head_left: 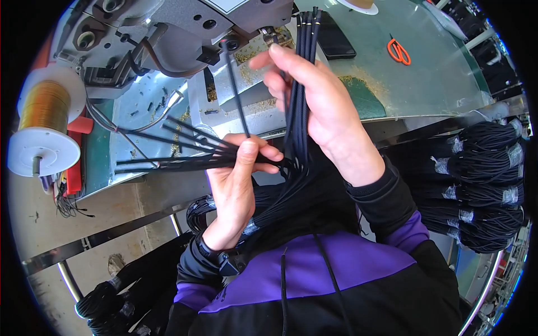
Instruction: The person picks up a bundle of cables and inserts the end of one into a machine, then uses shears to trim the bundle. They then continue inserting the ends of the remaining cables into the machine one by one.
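My left hand point(232, 193) is closed round a bunch of black cords point(185, 162), whose loose ends fan out to the left. A single black cord point(235, 92) stands up from between its thumb and fingers, toward the machine. Higher up on the right, my right hand point(319, 92) has its fingers curled and its thumb across a second bundle of black cords point(300, 120). That bundle's ends, some with gold-coloured bands, stick up past the hand. Both bunches run down together toward my lap. The fingertips of the right hand are near the machine's working head point(270, 37).
A grey metal machine point(185, 28) overhangs the green table point(414, 78), which is strewn with brass-coloured scraps. At left stands a spool of gold-coloured strip point(47, 109). A black phone point(335, 36) and orange-handled snips point(398, 51) lie beyond. Tied cord bundles point(482, 185) hang at right.
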Tool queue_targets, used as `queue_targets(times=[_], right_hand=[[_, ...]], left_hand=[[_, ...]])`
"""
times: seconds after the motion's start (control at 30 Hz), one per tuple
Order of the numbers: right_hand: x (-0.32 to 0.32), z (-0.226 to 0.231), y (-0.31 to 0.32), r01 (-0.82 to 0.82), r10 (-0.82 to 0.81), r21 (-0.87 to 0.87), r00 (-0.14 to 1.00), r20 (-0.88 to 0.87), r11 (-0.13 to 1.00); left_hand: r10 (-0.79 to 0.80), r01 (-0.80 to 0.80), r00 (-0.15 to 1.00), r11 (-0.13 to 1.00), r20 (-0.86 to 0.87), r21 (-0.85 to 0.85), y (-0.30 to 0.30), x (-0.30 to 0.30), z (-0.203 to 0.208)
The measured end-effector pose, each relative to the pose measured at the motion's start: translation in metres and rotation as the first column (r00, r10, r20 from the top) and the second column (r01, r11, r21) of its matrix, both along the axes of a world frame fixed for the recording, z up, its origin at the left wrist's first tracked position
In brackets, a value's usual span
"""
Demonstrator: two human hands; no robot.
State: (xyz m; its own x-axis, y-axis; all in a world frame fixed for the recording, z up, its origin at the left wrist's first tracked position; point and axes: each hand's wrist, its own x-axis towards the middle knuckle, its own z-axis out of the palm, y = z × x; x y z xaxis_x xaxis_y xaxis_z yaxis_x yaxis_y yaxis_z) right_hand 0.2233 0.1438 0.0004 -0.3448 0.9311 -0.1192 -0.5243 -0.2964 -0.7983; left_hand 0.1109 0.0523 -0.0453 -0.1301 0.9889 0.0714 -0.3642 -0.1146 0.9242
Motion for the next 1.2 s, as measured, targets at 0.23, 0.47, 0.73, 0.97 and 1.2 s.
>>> queue_targets(times=[0.23, 0.47, 0.73, 0.97, 1.2], right_hand=[[0.013, -0.007, -0.023, -0.024, -0.042, 0.294, 0.976, 0.215, 0.955], [0.006, -0.007, 0.007, -0.040, 0.044, 0.058, 0.997, -0.069, 0.998], [0.003, -0.005, 0.005, 0.015, -0.012, 0.063, 0.999, -0.046, 0.998], [0.010, -0.011, -0.026, -0.093, -0.052, 0.376, 0.933, 0.357, 0.922], [0.012, -0.012, -0.023, 0.038, -0.116, 0.352, 0.972, 0.205, 0.935]], left_hand=[[-0.063, 0.062, 0.996, 0.998, -0.059, -0.017, 0.005, 0.011, -0.003], [0.117, -0.117, 0.993, 0.992, -0.007, 0.042, -0.001, 0.002, 0.000], [0.110, -0.113, 0.991, 0.992, 0.074, 0.046, 0.004, 0.004, 0.004], [-0.077, 0.079, 0.997, 0.996, 0.029, -0.050, 0.008, 0.009, -0.001], [0.088, -0.089, 0.996, 0.996, 0.025, 0.010, 0.003, 0.012, -0.001]])
